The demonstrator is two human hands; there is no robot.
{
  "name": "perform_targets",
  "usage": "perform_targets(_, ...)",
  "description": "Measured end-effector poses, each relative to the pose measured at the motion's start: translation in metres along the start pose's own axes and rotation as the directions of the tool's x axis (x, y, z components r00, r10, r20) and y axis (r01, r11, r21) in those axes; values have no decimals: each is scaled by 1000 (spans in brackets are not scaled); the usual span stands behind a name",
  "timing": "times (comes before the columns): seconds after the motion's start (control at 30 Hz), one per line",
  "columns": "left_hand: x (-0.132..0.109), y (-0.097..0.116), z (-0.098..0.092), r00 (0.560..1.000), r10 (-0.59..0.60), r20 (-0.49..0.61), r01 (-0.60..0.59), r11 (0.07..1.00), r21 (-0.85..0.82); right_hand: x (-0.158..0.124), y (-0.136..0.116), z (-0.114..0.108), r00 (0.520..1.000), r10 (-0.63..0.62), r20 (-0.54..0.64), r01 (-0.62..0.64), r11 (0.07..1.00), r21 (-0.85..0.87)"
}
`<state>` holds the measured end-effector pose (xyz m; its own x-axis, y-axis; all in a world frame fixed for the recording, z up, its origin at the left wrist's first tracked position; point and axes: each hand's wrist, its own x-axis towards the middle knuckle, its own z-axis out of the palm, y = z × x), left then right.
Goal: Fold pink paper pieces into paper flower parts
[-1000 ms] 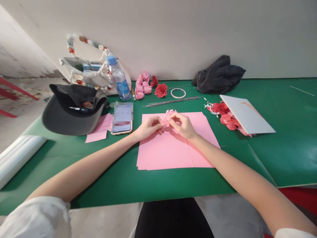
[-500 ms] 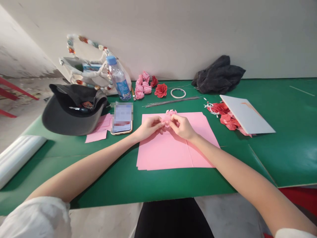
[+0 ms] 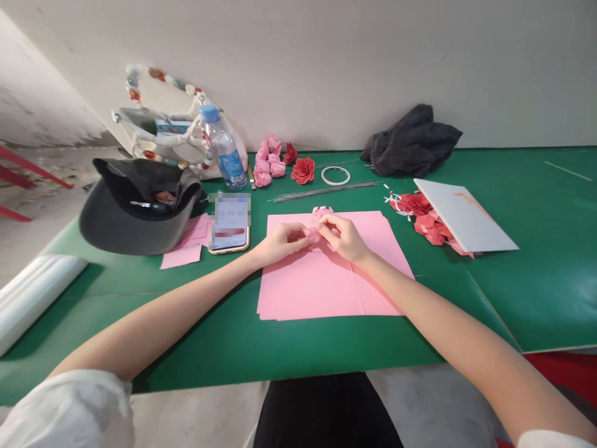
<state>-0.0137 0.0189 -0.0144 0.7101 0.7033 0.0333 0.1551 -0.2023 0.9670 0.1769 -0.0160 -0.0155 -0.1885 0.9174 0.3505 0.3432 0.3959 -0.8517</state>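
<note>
Both hands work together above the middle of a stack of pink paper sheets (image 3: 308, 292), which lies on a green tabletop (image 3: 536, 292). Between them, a small crumpled pink paper flower (image 3: 321, 211) is pinched by the fingers of my left hand (image 3: 284, 242) and my right hand (image 3: 342, 239). The fingers hide most of the flower. Its ruffled top edge shows above them. Both palms hang just above the sheets.
Behind the sheets lie pink paper roses (image 3: 268, 162), a red paper rose (image 3: 303, 170), a ring of tape (image 3: 335, 175) and thin wires (image 3: 321, 193). A phone (image 3: 229, 223) and black cap (image 3: 135, 211) sit left; red paper pieces (image 3: 431, 227) and a white board (image 3: 464, 214) sit right.
My fingers have shifted slightly on the pink paper flower, and my left hand has moved a little toward the right. The sheets and other objects stay in place.
</note>
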Motion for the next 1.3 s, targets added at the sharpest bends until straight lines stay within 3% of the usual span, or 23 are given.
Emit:
perform_targets(0.2, 0, 3, 0, 1000, -9, -23, 9, 1000, -15, -1, 2, 0, 994, -73, -86, 66, 994, -85)
perform_targets(0.53, -2, 3, -3, 999, 24, -47, -25, 1000, -4, -1, 5, 2, 1000, 3, -22, -3, 1000, 3)
perform_targets(0.67, 0, 7, -1, 993, 33, -110, -40, 997, -62, 1, 9, 2, 984, 17, -177, -20, 1000, -11)
perform_targets(0.83, 1, 8, -1, 989, -13, -148, -20, 976, -218, 4, 18, 0, 929, 98, -356, -142, 985, -98)
perform_targets(0.93, 1, 8, -1, 980, -29, -195, -20, 969, -247, 5, 18, 0, 910, 24, -413, -96, 983, -155)
perform_targets(1.0, 1, 8, -1, 977, -31, -209, -25, 965, -260, 5, 17, 1, 936, -59, -346, -5, 984, -179)
perform_targets(1.13, 2, 5, -1, 978, -22, -208, -40, 957, -287, 5, 16, 3, 987, -150, -56, 136, 971, -199)
perform_targets(1.2, 2, 4, -1, 978, -19, -208, -43, 955, -292, 5, 17, 4, 989, -150, -12, 145, 971, -193)
perform_targets(1.3, 2, 4, -2, 980, -16, -200, -42, 957, -286, 5, 19, 5, 993, -114, -39, 108, 986, -124)
